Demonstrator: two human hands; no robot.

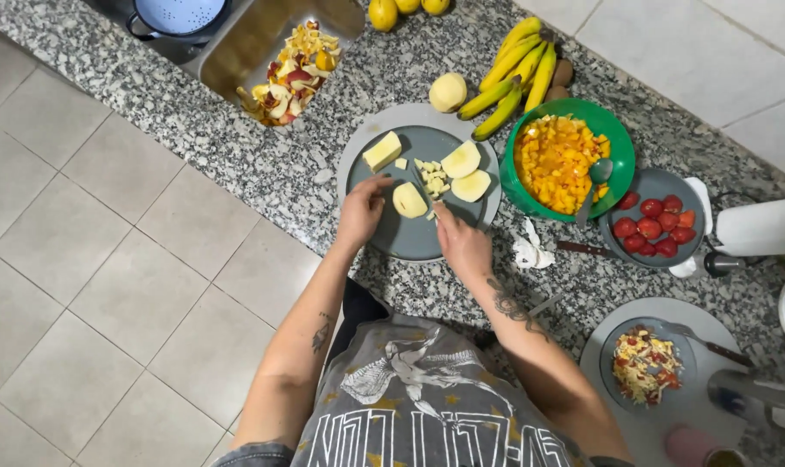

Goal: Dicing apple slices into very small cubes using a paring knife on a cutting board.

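Now your left hand point(360, 210) pins a peeled apple piece point(409, 200) with curled fingers at the grey plate's point(410, 238) centre; your right hand point(461, 242), at five o'clock, grips a knife point(427, 192).

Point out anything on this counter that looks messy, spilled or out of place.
Little stands out. A crumpled white paper scrap lies loose on the granite counter beside the grey plate. Fruit peels are heaped in a metal tray, contained, not spilled.

Two hands point(362, 212) at one plate point(410, 242); four big apple pieces point(410, 201), one whole peeled apple point(448, 92), one banana bunch point(513, 73), two bowls point(617, 143).
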